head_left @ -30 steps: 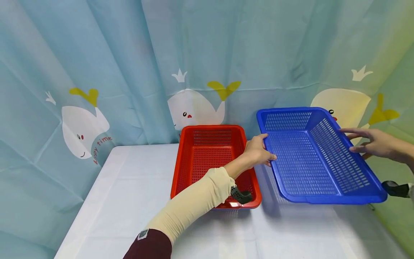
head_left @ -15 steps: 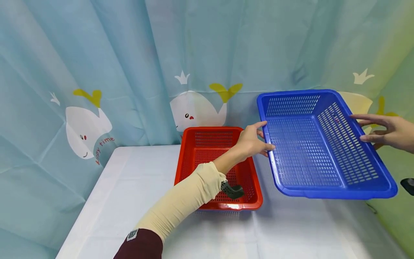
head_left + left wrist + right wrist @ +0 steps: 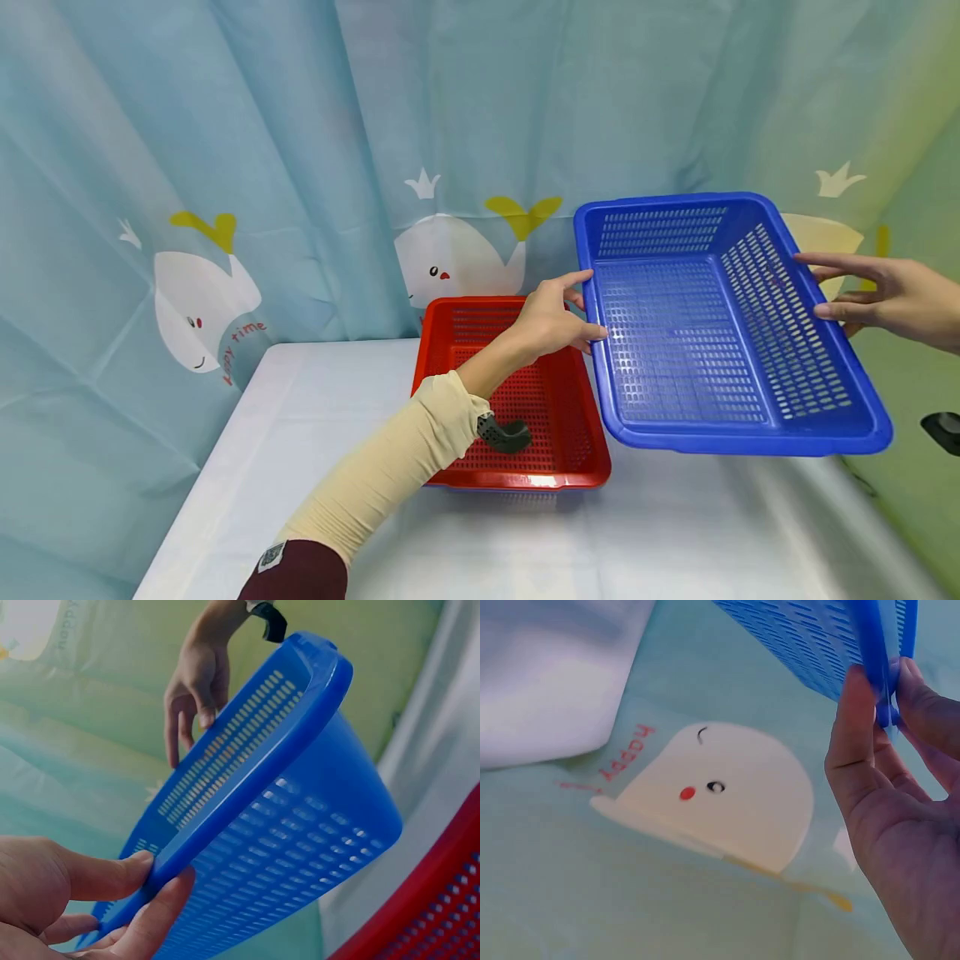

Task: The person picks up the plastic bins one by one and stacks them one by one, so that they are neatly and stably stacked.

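Note:
A blue plastic basket with slotted walls is held up above the table, its open top tilted toward the head camera. My left hand pinches its left rim between thumb and fingers, as the left wrist view also shows with the thumb on the rim. On the opposite side my right hand pinches the right rim; in the right wrist view the thumb and fingers close on that rim. A red basket stands on the table below my left forearm, which hides part of it.
The red basket sits over something bluish whose edge shows under its front rim. A white-covered table spreads beneath. Behind it hangs a light blue curtain with whale prints, and a greenish one is at the right.
Both hands have raised the blue basket higher off the table. It first shifted slightly right, then moved back left toward the red basket, which stays in place.

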{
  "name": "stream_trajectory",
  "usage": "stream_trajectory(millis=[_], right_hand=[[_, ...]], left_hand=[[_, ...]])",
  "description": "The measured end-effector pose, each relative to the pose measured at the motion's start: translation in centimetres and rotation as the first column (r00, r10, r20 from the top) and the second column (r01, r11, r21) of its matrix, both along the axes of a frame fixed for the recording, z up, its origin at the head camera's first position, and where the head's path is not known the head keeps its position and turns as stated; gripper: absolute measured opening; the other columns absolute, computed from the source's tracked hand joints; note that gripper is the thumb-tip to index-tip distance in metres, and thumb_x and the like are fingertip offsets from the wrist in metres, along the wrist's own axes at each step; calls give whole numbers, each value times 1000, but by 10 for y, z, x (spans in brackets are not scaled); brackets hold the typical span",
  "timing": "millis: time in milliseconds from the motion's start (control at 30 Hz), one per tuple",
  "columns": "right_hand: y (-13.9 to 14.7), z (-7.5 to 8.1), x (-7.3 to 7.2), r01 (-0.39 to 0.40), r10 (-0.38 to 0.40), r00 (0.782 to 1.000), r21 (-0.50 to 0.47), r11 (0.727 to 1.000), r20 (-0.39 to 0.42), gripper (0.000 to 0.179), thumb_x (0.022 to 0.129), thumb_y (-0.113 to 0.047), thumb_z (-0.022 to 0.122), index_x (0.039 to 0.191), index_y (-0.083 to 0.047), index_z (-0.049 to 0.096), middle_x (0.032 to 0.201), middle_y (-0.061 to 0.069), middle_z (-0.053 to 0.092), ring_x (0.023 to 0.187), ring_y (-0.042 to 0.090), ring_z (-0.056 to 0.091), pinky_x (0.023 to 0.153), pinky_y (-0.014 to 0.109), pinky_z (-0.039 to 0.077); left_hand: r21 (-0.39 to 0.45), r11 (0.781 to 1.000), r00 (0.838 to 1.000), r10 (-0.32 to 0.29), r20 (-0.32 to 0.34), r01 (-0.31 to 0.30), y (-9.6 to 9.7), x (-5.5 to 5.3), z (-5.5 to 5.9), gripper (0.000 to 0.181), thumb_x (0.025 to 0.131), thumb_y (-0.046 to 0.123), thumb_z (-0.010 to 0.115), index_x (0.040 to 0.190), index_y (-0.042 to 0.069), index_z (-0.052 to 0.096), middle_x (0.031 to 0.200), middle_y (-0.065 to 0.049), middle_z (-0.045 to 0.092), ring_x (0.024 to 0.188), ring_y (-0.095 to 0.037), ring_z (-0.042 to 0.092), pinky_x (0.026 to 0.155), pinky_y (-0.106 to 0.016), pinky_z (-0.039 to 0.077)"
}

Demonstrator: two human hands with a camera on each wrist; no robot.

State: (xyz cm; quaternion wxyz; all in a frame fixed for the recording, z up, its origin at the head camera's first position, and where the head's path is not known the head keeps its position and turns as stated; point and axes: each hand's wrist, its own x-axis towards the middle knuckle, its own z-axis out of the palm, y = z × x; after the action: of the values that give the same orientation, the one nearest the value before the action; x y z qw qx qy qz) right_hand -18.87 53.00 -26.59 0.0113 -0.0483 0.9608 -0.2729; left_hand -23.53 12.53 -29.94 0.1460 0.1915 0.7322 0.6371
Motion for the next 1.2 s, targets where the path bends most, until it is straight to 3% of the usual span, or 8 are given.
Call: stream_trajectory(millis=[100, 300, 533, 700, 867, 1000, 1100, 1200], right_hand=[[1, 4, 1, -19, 19, 1000, 7, 1000, 2, 73, 104, -14, 63, 165, -15, 22, 141, 30, 37, 73, 20, 72, 62, 29, 59], [5, 9, 4, -55, 55, 998, -22, 998, -28, 69, 101, -10, 67, 161, -13, 34, 122, -13, 50, 78, 16, 72, 65, 30, 61], [4, 9, 4, -85, 84, 996, -28, 996, -26, 70, 101, -7, 66, 161, -7, 31, 131, 14, 49, 78, 17, 72, 66, 29, 61], [5, 10, 5, -104, 101, 994, -56, 993, -39, 71, 98, -3, 69, 160, -8, 35, 128, 8, 55, 77, 19, 74, 67, 27, 62], [-18, 11, 0, -140, 139, 990, -96, 985, -23, 71, 97, -7, 71, 160, -10, 37, 129, 6, 54, 79, 20, 74, 69, 26, 62], [-38, 13, -3, -156, 156, 988, -114, 981, -4, 71, 98, -11, 71, 160, -14, 37, 135, 16, 53, 77, 24, 73, 53, 27, 53], [-52, 12, -5, -167, 169, 986, -154, 974, -1, 72, 98, -10, 71, 161, -14, 36, 135, 18, 53, 76, 25, 73, 55, 24, 54], [-65, 8, -7, -183, 185, 983, -202, 962, -7, 72, 98, -7, 70, 161, -11, 35, 136, 20, 51, 77, 25, 74, 70, 25, 61]], left_hand=[[35, 999, 999, -32, 17, 31, -2, -2, -1, 92, 80, -16, 80, 158, 12, 41, 105, -15, 60, 64, -26, 74, 70, -44, 64], [89, 994, 996, -74, 53, 69, -2, -5, -1, 92, 81, -18, 77, 159, 11, 38, 108, -18, 59, 71, -31, 75, 68, -42, 64], [72, 992, 993, -103, 58, 99, -4, -8, -2, 90, 84, -16, 76, 160, 12, 36, 113, -17, 55, 73, -27, 74, 75, -45, 64], [57, 993, 994, -103, 40, 100, -7, -8, -5, 91, 84, -15, 76, 161, 12, 35, 114, -18, 55, 77, -27, 74, 77, -49, 63], [26, 997, 997, -78, 17, 78, -37, -7, -6, 90, 84, -14, 76, 160, 11, 36, 113, -18, 55, 78, -26, 75, 76, -48, 63], [27, 997, 997, -73, 11, 72, -60, -7, -7, 88, 84, -15, 75, 160, 10, 37, 116, -19, 54, 78, -25, 74, 75, -46, 64], [14, 997, 997, -74, 1, 74, -77, -7, -7, 87, 85, -13, 76, 160, 11, 38, 119, -19, 52, 79, -26, 74, 76, -46, 63], [1, 997, 997, -74, -2, 74, -92, -7, -8, 86, 86, -11, 76, 159, 14, 39, 120, -18, 50, 82, -29, 75, 78, -47, 63]])
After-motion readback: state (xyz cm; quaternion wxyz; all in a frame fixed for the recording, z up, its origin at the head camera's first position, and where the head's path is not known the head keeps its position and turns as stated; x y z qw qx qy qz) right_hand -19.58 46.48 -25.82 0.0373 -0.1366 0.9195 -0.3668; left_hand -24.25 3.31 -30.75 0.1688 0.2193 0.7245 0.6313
